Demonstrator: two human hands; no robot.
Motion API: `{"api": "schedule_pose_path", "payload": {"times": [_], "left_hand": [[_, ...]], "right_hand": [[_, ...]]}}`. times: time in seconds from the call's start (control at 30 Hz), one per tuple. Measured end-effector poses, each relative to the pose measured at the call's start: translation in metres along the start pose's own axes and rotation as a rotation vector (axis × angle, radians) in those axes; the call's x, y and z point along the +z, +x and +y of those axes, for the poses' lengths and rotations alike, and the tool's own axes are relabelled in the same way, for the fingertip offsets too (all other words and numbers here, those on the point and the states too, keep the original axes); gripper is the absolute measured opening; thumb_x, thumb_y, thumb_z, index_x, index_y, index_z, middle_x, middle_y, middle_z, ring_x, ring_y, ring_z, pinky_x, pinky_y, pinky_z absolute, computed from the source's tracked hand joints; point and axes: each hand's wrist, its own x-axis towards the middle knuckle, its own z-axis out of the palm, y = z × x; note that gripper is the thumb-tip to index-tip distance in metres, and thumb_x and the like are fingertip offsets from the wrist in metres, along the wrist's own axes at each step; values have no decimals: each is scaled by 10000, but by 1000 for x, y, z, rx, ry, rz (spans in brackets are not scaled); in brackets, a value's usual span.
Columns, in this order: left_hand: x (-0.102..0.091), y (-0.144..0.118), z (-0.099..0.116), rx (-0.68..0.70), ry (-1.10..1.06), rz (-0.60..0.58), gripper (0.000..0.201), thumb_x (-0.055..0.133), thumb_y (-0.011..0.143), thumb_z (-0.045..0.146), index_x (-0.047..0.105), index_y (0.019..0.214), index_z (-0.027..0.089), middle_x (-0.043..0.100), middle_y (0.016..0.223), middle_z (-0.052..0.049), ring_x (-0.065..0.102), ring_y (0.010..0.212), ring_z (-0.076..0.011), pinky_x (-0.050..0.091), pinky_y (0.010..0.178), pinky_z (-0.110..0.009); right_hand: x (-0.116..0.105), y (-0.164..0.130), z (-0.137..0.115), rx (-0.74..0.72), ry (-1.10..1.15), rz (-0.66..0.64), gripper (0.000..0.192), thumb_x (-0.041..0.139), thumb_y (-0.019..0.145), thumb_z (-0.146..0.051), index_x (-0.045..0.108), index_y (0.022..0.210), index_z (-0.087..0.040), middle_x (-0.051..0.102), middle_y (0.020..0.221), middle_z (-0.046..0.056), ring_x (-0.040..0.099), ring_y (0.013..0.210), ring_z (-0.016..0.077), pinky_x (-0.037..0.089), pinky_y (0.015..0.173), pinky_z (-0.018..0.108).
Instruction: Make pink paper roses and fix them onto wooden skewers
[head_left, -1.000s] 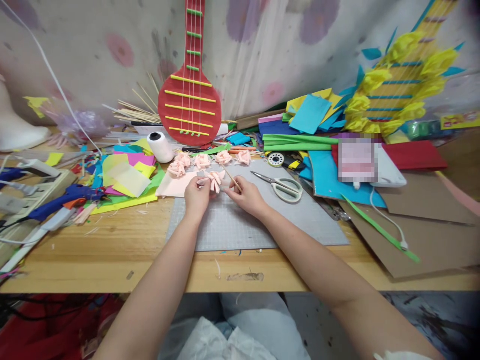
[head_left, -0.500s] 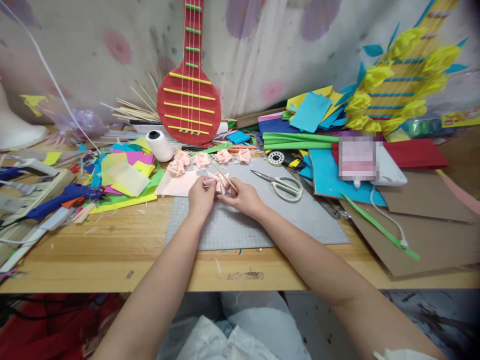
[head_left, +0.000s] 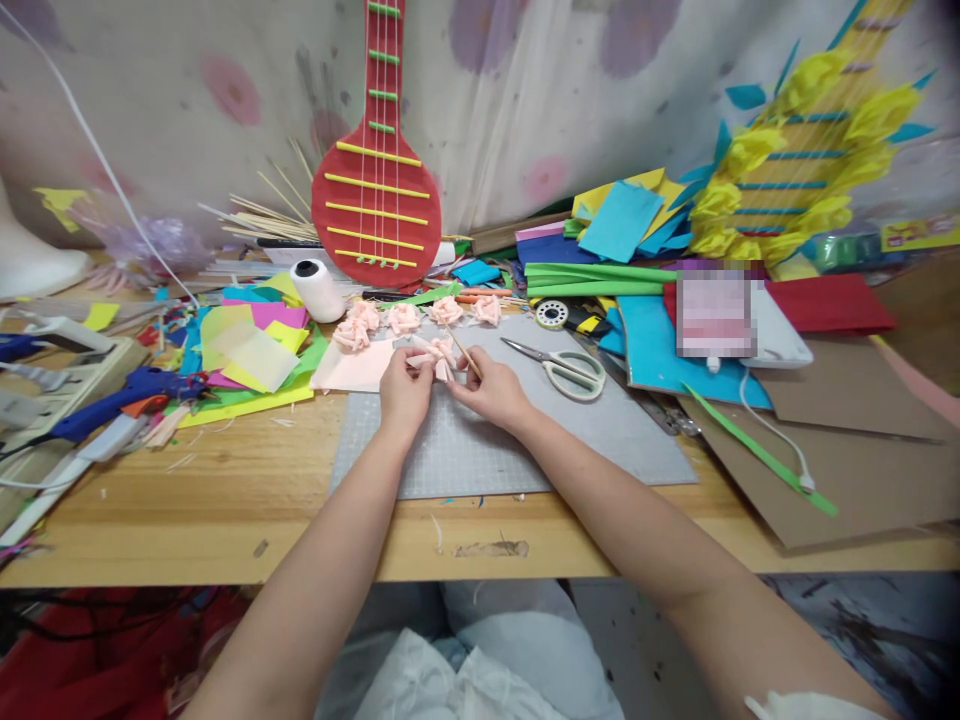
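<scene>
We are pinching a half-formed pink paper flower (head_left: 437, 355) between our left hand (head_left: 405, 385) and right hand (head_left: 491, 390) above the grey cutting mat (head_left: 600, 440), the right also gripping a thin wooden stick (head_left: 463, 355). Beyond it, four finished pink flowers (head_left: 420, 318) are lying in a row; this fifth seems to be nearing completion.

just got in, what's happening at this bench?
A person is shaping a pink paper flower over the grey cutting mat. The left hand pinches the flower; the right hand holds a thin wooden stick against it. Four finished pink flowers sit behind, scissors to the right.
</scene>
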Motion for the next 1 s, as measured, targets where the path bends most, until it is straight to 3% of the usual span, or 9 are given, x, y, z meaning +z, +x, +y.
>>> {"api": "schedule_pose_path", "payload": {"times": [0.23,0.37,0.47,0.57,0.63,0.77,1.0], "left_hand": [[1,-1,1,-9,28,4,179,536,719,277,515,878,196,611,773,-18,588,625,-126,465,616,-259],[0,-3,6,20,64,26,206,525,718,233,496,919,195,588,852,-29,573,680,-121,463,635,-255],[-4,-6,14,145,181,121,305,536,686,179,466,983,185,517,1023,-77,545,834,-146,464,672,-269],[-7,-13,25,356,314,206,389,557,654,147,446,1026,169,480,1063,-101,493,954,-186,440,785,-322],[-7,-18,30,466,352,147,348,544,667,140,455,1002,175,502,997,-81,494,921,-184,418,825,-341],[-1,-22,32,553,387,-148,359,515,678,117,453,1022,199,519,920,-48,505,852,-162,431,779,-305],[-1,-16,23,463,489,-88,369,549,667,133,476,1023,199,506,1016,-78,489,949,-203,432,782,-318]], "right_hand": [[2,2,1,40,-64,16,152,494,735,-359,519,797,-222,546,586,-40,490,536,103,293,524,205],[3,5,5,65,-59,47,202,466,763,-394,520,715,-206,555,590,-21,490,541,103,298,522,207],[3,5,8,88,-50,68,149,485,747,-345,523,713,-206,560,598,-23,493,552,104,304,530,206],[3,6,10,102,-30,91,103,499,727,-307,528,723,-208,556,600,-30,489,553,103,307,532,205],[3,6,11,104,-6,102,110,502,727,-312,535,735,-208,550,594,-34,483,547,103,305,526,204],[5,7,15,65,45,96,169,484,761,-354,565,776,-207,545,587,-32,470,539,101,309,529,205],[4,6,13,-28,62,53,209,501,772,-382,600,783,-199,543,587,-23,461,548,101,317,549,205]]}}
